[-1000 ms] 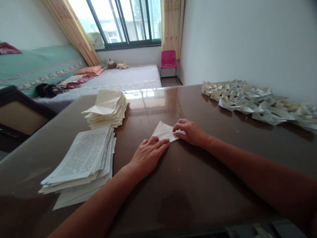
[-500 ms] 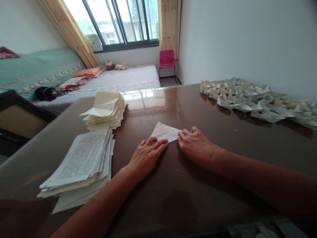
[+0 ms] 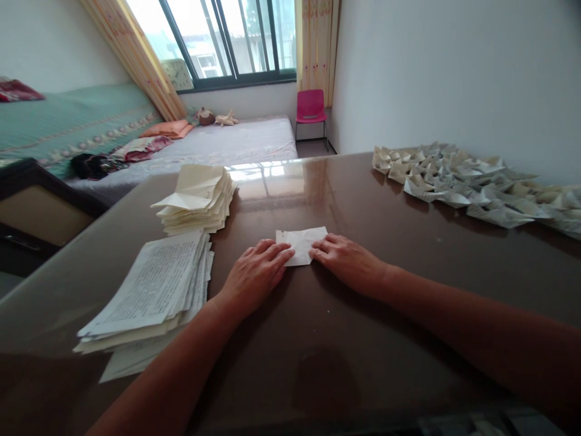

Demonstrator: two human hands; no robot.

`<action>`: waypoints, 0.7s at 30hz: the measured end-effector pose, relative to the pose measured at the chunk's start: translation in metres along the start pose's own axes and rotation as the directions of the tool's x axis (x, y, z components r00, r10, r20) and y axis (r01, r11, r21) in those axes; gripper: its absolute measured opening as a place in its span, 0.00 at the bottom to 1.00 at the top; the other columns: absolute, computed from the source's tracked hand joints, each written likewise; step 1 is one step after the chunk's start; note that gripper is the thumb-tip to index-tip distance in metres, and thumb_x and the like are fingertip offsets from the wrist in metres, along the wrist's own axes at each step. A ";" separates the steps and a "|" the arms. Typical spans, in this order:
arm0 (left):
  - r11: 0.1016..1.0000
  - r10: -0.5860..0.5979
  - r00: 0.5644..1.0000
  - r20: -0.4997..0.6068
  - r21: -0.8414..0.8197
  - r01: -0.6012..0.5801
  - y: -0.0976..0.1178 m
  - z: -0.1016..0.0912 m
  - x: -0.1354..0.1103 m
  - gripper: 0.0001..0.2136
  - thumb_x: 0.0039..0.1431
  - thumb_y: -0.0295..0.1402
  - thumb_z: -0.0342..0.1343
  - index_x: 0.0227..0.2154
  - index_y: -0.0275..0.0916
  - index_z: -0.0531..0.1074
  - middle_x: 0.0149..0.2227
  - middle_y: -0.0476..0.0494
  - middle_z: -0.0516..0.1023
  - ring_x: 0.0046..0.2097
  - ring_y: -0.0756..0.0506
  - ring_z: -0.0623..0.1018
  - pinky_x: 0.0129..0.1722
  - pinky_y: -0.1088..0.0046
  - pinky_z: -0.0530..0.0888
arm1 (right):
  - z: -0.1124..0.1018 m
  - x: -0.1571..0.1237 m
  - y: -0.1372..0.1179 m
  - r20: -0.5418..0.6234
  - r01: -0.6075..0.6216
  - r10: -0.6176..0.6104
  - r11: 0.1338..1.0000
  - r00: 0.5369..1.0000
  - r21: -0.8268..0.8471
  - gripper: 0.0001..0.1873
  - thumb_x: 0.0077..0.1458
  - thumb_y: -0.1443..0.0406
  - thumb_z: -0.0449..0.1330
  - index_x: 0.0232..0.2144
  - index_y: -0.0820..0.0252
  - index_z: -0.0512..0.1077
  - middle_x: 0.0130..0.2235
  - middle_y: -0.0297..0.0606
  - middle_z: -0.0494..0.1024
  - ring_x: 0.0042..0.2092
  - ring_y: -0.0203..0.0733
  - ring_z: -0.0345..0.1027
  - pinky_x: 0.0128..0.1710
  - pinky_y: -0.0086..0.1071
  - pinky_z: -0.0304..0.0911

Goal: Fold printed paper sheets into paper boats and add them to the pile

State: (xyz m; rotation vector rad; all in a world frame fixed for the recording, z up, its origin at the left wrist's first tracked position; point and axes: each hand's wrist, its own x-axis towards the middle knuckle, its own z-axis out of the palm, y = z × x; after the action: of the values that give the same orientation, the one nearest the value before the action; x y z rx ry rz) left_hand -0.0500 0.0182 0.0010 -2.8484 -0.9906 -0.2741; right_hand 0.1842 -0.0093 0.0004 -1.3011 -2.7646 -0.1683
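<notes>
The room was a bedroom with a window (image 3: pixel 227 36) at the far end, a bed (image 3: pixel 236 142) beneath it and a pink chair (image 3: pixel 311 109) in the corner; nearer the camera stretched a glossy brown table (image 3: pixel 363 339). On its left lay a loose stack of printed sheets (image 3: pixel 154 290), and behind that a pile of folded sheets (image 3: pixel 197 200). Along the right edge, by the wall, a crowd of small folded paper shapes (image 3: pixel 467 184) was spread in a band.

At the middle of the table sat a small folded paper (image 3: pixel 302 242), flat on the surface. The left hand (image 3: pixel 254 275) rested palm down with its fingers together, the fingertips lying on the paper's left edge. The right hand (image 3: pixel 347 260) lay flat on the other side, fingers extended and touching the lower right edge. Neither hand pinched or lifted the sheet; both pressed it down against the table.

The step in hand looked like flattening a crease. To do it well, one hand would likely need to anchor the paper so that it did not slide on the slick surface, while the other ran firmly along the fold line from the middle outward. Matching the edges before pressing hard would probably keep the shape square.
</notes>
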 end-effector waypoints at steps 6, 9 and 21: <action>0.995 0.083 0.996 -0.019 -0.045 -0.083 -0.002 -0.005 0.000 0.11 0.65 0.34 0.48 0.45 0.48 0.74 0.47 0.49 0.77 0.52 0.44 0.69 0.49 0.65 0.66 | 0.005 0.002 0.012 -0.070 0.003 0.005 0.994 0.998 0.109 0.14 0.63 0.70 0.49 0.45 0.63 0.73 0.50 0.44 0.75 0.50 0.46 0.64 0.51 0.37 0.59; 0.985 0.124 0.992 -0.030 -0.117 -0.127 0.003 -0.007 0.000 0.11 0.66 0.35 0.47 0.42 0.48 0.75 0.43 0.49 0.77 0.49 0.46 0.70 0.46 0.67 0.65 | 0.002 0.001 0.013 -0.066 -0.006 0.017 0.987 0.998 0.162 0.12 0.63 0.68 0.51 0.43 0.60 0.74 0.48 0.43 0.76 0.49 0.45 0.65 0.50 0.39 0.58; 0.954 0.097 0.993 0.074 -0.291 -0.072 0.005 -0.007 -0.003 0.11 0.65 0.34 0.46 0.42 0.46 0.74 0.42 0.49 0.76 0.44 0.47 0.71 0.43 0.71 0.68 | -0.006 0.000 0.022 -0.076 0.132 -0.110 0.898 0.991 0.421 0.13 0.52 0.60 0.63 0.41 0.55 0.75 0.45 0.38 0.77 0.46 0.44 0.66 0.49 0.37 0.60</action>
State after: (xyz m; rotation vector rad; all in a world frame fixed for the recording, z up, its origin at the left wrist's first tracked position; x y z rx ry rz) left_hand -0.0500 0.0114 0.0068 -3.1826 -0.9068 -0.3110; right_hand 0.2019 0.0038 0.0076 -0.9969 -2.6309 0.3724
